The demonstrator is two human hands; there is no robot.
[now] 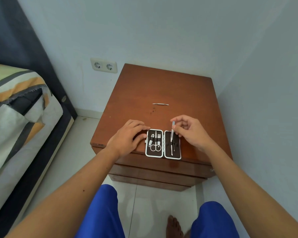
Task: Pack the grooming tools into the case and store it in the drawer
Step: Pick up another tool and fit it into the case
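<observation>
An open dark-brown grooming case (163, 144) with a white rim lies flat near the front edge of the wooden nightstand (138, 93). Its left half holds scissors (155, 146) and two clippers under elastic straps. My left hand (127, 137) rests on the nightstand, fingertips touching the case's left edge. My right hand (191, 132) pinches a thin silver tool (172, 133), whose lower end sits over the strap of the right half. Another slim tool lies in that half beside it. A further silver tool (160, 104) lies loose farther back on the top.
The nightstand's drawers (155, 170) are closed below the front edge. A bed (21, 117) stands at the left, a double wall socket (104, 65) behind. White walls close in at the back and right. My knees and one foot (175, 226) are over the tiled floor.
</observation>
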